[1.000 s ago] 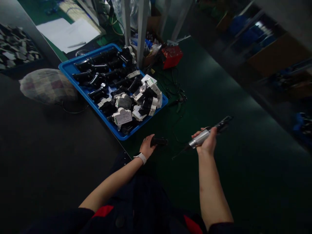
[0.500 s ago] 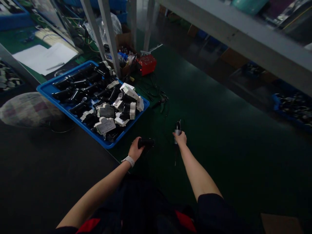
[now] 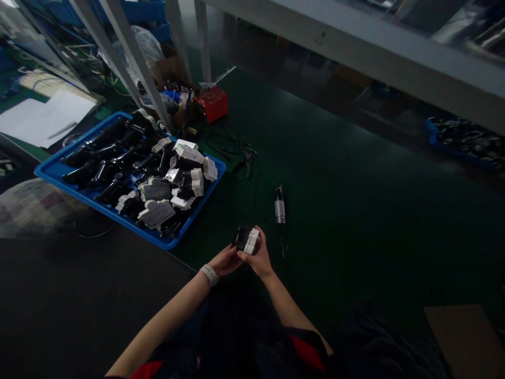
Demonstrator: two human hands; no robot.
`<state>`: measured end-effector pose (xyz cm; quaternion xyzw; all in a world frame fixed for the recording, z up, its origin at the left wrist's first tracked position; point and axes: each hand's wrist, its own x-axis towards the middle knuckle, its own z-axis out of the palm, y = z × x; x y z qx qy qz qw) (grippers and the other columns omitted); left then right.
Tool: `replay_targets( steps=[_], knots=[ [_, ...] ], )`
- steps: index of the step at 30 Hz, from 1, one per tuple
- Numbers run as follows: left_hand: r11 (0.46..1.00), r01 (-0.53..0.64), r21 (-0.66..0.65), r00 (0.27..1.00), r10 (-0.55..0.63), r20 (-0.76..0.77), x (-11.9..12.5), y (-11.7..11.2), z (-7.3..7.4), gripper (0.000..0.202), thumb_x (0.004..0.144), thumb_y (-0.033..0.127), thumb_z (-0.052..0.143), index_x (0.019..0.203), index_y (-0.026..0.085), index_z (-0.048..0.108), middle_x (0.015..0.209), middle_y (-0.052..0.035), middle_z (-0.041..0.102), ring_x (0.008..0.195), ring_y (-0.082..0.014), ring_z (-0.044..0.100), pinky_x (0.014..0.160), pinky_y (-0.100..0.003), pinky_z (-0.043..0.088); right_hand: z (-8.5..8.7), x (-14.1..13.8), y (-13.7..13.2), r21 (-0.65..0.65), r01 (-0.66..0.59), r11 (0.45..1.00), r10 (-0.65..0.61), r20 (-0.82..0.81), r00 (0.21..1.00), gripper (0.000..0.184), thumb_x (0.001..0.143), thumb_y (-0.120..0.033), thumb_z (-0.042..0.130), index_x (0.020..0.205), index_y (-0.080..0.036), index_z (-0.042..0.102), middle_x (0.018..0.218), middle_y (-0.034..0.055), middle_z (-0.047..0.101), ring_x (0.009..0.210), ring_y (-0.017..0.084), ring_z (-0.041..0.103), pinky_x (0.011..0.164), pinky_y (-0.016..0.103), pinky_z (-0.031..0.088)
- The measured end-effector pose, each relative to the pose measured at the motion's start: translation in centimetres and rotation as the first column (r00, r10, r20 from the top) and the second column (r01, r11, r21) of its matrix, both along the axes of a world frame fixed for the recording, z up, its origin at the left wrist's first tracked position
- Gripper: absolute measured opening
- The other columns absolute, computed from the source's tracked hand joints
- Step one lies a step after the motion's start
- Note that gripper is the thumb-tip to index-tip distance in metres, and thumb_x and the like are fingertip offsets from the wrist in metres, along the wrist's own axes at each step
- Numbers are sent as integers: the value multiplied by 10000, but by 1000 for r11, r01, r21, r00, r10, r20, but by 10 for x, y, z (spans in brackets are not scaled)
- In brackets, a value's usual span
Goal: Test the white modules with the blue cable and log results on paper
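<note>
A black-and-white plastic housing (image 3: 246, 240) is between my two hands above the green surface. My left hand (image 3: 224, 261) closes on its black side from below, the fingers partly hidden. My right hand (image 3: 259, 257) grips its white end, with fingers around the far side. To the right lies a silver-and-black electric screwdriver (image 3: 280, 211), apart from both hands, its thin tip pointing toward me. A blue tray (image 3: 148, 239) on the left holds several similar black and white housings.
Behind the tray stand grey metal posts (image 3: 136, 66) and a red box (image 3: 213, 103). Dark pliers-like cutters (image 3: 246, 159) lie among cables. Papers (image 3: 47, 118) are at far left, a grey beam (image 3: 339, 52) crosses above, and brown cardboard (image 3: 463, 337) sits at lower right.
My right hand has let go of the electric screwdriver and moved left onto the housing. My left hand has turned the part, showing its white end. The camera view has shifted right.
</note>
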<state>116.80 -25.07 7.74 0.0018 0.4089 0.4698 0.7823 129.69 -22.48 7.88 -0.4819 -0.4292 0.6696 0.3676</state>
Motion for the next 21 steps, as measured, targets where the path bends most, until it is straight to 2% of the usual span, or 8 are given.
replay_targets(
  steps=[2, 6, 10, 12, 16, 21],
  knots=[
    [1000, 22, 8, 999, -22, -29, 0, -1, 10, 367, 608, 247, 806, 891, 143, 598, 847, -59, 631, 746, -157, 609, 713, -283, 482, 13, 2, 3, 12, -21, 1000, 21, 0, 1000, 970, 524, -312, 787, 1344, -258, 271, 1186, 90, 535, 1023, 252, 590, 877, 415, 494],
    [998, 0, 68, 984, 12, -176, -6, 2, 33, 450, 619, 170, 762, 1034, 202, 592, 975, -42, 624, 842, -160, 602, 703, -252, 470, 42, 16, 13, 38, -204, 978, 198, 122, 973, 939, 536, -243, 788, 1344, -256, 311, 1226, 80, 532, 1085, 247, 560, 922, 413, 467],
    [988, -34, 148, 954, 76, -291, -1, 3, 54, 346, 730, 257, 646, 1068, 210, 589, 1055, -48, 611, 937, -182, 580, 730, -261, 467, 70, 23, 23, 88, -339, 937, 293, 334, 896, 990, 523, -247, 818, 1375, -252, 314, 1247, 74, 541, 1100, 234, 555, 975, 409, 423],
    [981, -42, 188, 938, 103, -330, 5, 2, 62, 377, 745, 297, 648, 1105, 216, 570, 1099, -55, 605, 989, -202, 568, 767, -277, 463, 83, 24, 27, 108, -367, 924, 303, 379, 874, 1010, 516, -275, 832, 1384, -246, 318, 1258, 77, 541, 1118, 236, 545, 984, 400, 416],
    [968, -58, 246, 916, 149, -371, 13, -3, 68, 469, 738, 352, 683, 1163, 216, 539, 1138, -68, 603, 1028, -222, 561, 813, -289, 452, 102, 28, 30, 79, -364, 928, 318, 341, 885, 1020, 518, -314, 842, 1392, -256, 319, 1269, 81, 544, 1123, 242, 548, 956, 397, 446],
    [951, -93, 294, 912, 200, -357, 16, -7, 66, 527, 758, 381, 639, 1230, 196, 497, 1211, -87, 572, 1098, -254, 539, 915, -346, 427, 114, 34, 26, 12, -313, 950, 300, 253, 920, 1033, 516, -315, 845, 1396, -254, 307, 1257, 86, 554, 1068, 242, 586, 924, 398, 479]
  ],
)
